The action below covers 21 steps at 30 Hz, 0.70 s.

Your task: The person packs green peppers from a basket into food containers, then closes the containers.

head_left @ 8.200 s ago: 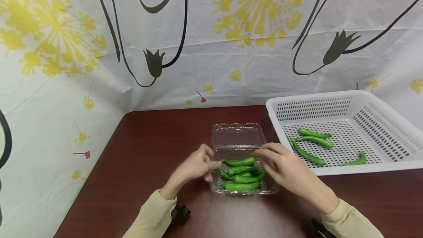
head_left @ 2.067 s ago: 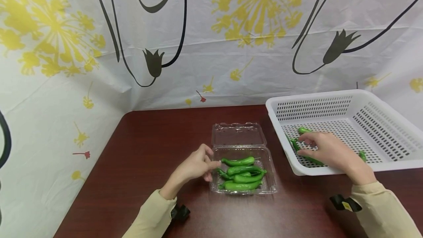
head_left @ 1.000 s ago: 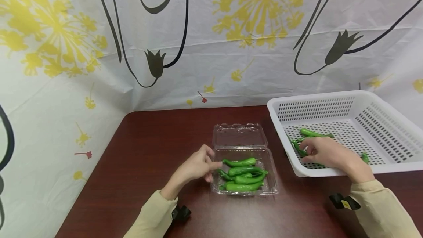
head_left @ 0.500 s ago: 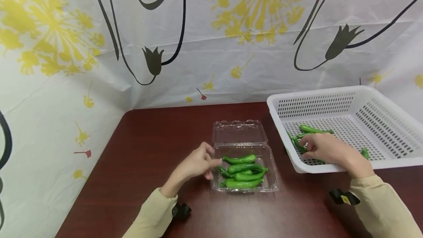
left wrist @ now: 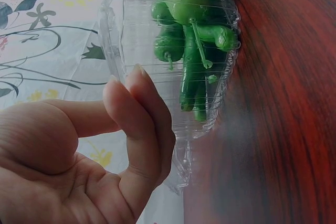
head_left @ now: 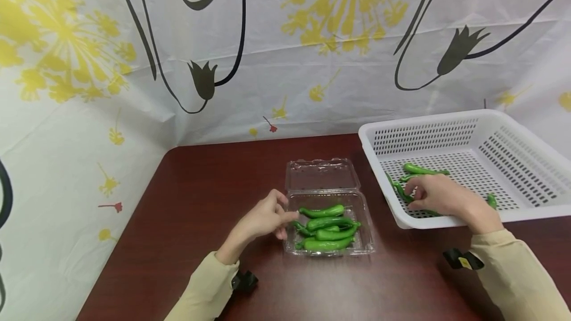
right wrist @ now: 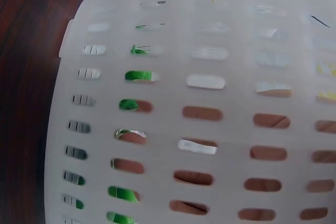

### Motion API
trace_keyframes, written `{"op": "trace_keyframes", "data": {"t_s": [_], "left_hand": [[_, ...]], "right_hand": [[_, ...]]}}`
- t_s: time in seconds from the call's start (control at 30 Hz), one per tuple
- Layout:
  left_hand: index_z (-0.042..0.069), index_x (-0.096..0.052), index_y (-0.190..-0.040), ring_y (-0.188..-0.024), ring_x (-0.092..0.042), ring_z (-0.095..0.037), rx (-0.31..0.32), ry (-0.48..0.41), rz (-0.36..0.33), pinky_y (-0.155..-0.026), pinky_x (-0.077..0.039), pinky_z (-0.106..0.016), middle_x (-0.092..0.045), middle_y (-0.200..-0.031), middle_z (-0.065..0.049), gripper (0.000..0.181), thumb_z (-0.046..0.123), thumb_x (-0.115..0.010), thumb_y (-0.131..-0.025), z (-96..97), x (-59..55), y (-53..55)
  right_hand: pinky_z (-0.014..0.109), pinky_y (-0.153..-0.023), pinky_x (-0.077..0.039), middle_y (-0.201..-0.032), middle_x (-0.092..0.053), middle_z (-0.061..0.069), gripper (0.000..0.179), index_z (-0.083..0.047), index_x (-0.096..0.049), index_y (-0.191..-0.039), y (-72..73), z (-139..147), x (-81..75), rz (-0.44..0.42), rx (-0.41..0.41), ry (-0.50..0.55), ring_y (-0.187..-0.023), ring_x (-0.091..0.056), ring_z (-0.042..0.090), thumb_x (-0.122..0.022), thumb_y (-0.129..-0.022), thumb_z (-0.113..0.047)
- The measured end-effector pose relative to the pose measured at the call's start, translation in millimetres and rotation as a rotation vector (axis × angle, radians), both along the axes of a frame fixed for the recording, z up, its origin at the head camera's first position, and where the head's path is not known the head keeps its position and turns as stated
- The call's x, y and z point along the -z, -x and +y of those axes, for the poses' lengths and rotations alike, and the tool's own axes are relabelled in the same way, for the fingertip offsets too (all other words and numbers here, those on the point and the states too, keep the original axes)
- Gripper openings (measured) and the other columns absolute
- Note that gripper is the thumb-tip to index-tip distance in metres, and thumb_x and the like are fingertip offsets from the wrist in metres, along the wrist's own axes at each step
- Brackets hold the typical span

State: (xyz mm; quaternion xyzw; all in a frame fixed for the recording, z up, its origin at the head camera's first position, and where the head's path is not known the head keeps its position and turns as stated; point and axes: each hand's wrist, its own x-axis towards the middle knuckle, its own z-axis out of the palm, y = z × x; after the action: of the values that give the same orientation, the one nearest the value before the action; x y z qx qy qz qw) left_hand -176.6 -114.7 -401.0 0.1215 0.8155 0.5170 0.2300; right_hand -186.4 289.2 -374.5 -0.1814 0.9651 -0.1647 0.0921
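Note:
In the head view my left hand (head_left: 263, 218) stays at the left rim of an open clear plastic clamshell (head_left: 367, 234), thumb reaching over that rim. The left wrist view shows the curled fingers (left wrist: 142, 135) of this hand at the clamshell wall. Several green chili peppers (head_left: 327, 245) lie across its base. My right hand (head_left: 439, 194) is down inside a white slotted basket (head_left: 397, 214), thumb and fingers closed round a long green chili pepper (head_left: 401, 192); its middle is hidden by the fingers. Through the slots in the right wrist view only parts of the hand show.
More chilies, such as one green pepper (head_left: 424, 169) behind the right hand and another pepper (head_left: 491, 201) to its right, lie in the basket. The clamshell's lid (head_left: 322, 175) stands folded back. Under everything is a dark red table (head_left: 214, 177), with a patterned cloth (head_left: 267, 63) behind.
My right hand went from the clamshell to the basket, and its thumb and fingers drew together on a chili pepper. My left hand keeps its place. The head view has tilted slightly down.

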Motion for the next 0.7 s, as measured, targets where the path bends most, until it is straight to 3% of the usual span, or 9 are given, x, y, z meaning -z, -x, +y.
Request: {"op": "trace_keyframes", "data": {"t_s": [0.17,0.4,0.7], "left_hand": [[-0.004,-0.044,-0.121,-0.048,-0.06,-0.015,-0.003,-0.007,0.002,-0.059,-0.057,-0.041,-0.063,-0.08,-0.018,0.04,0.015,-0.069,-0.098,0.0,0.3,0.2],[-0.004,-0.044,-0.122,-0.048,-0.06,-0.014,-0.013,-0.01,0.005,-0.059,-0.057,-0.043,-0.063,-0.08,-0.018,0.042,0.016,-0.07,-0.097,1.0,-1.5,-1.0],[-0.004,-0.044,-0.122,-0.048,-0.059,-0.014,-0.019,-0.007,0.003,-0.059,-0.057,-0.043,-0.063,-0.081,-0.018,0.042,0.016,-0.07,-0.097,1.1,-2.1,-1.5]], "right_hand": [[0.045,-0.069,-0.053,-0.078,-0.067,-0.001,0.031,-0.002,-0.07,-0.1,-1.4,1.7,-1.2,0.013,0.032,-0.038,-0.073,-0.062,0.018,-0.085,-0.078,-0.017],[0.043,-0.066,-0.051,-0.077,-0.064,0.002,0.033,0.0,-0.069,-0.1,-1.2,3.0,-1.2,0.002,0.072,-0.066,-0.071,-0.059,0.02,-0.085,-0.078,-0.018],[0.045,-0.068,-0.053,-0.088,-0.07,0.012,0.031,0.0,-0.071,-0.1,-1.4,3.7,-3.7,-0.143,0.106,-0.093,-0.078,-0.065,0.025,-0.083,-0.078,-0.018]]}}
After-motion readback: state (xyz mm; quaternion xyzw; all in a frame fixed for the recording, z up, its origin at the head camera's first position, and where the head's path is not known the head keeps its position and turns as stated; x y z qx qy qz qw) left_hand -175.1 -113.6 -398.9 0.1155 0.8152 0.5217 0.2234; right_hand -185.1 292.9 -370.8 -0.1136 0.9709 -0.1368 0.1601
